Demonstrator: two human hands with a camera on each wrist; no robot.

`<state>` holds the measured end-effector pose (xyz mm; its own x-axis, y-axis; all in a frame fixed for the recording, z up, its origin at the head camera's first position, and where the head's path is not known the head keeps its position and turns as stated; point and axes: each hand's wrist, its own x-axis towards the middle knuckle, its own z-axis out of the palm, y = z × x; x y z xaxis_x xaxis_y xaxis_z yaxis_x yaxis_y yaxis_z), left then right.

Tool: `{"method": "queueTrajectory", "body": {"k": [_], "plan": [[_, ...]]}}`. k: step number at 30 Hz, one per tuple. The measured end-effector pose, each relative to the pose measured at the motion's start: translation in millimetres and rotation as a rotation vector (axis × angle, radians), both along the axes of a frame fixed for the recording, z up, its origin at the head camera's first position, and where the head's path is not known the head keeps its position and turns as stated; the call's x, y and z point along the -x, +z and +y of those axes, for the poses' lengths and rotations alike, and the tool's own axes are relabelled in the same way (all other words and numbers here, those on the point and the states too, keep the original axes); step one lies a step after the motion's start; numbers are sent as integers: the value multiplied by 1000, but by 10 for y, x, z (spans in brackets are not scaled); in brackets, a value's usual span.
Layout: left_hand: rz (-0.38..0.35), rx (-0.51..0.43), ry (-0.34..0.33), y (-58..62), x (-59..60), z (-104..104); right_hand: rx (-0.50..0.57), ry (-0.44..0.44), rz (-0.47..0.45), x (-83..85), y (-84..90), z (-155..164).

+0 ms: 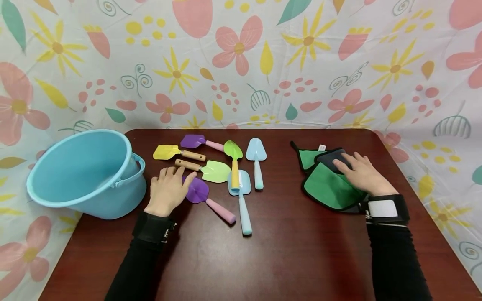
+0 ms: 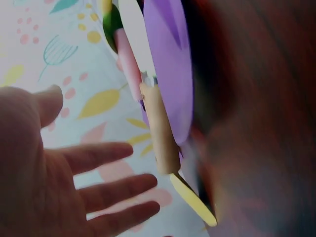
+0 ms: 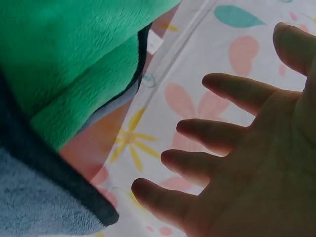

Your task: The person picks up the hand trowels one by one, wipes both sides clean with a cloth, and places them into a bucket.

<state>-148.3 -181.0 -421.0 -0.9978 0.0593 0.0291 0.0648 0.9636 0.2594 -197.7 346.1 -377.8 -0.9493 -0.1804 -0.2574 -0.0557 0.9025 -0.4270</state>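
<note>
My left hand (image 1: 166, 190), fingers spread, is beside a purple toy trowel with a pink handle (image 1: 220, 211). Just beyond its fingertips lie a yellow trowel with a wooden handle (image 1: 165, 152) and a pale green trowel (image 1: 216, 172). In the left wrist view the purple blade (image 2: 170, 69) and a wooden handle (image 2: 160, 128) appear past the fingers. On the right, my right hand (image 1: 363, 173) is over a crumpled green and dark grey cloth (image 1: 331, 188) with black edging. Its fingers are extended in the right wrist view, apart from the green cloth (image 3: 74, 54).
A light blue bucket (image 1: 113, 196) stands at the table's left edge, its handle toward the trowels. More trowels lie mid-table: another purple one (image 1: 193, 141), a green one with a yellow handle (image 1: 235, 171) across a light blue one (image 1: 245, 213), and another light blue one (image 1: 257, 159).
</note>
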Motion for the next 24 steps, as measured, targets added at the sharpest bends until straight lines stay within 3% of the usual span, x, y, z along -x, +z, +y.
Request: {"method": "queueTrajectory", "body": {"k": [13, 19, 24], "plan": [[182, 55, 58, -49, -258, 317, -11, 4, -25, 48, -52, 101], [119, 54, 81, -62, -307, 407, -28, -6, -44, 104, -97, 121], [18, 28, 89, -83, -337, 492, -30, -11, -49, 123, -170, 135]]}}
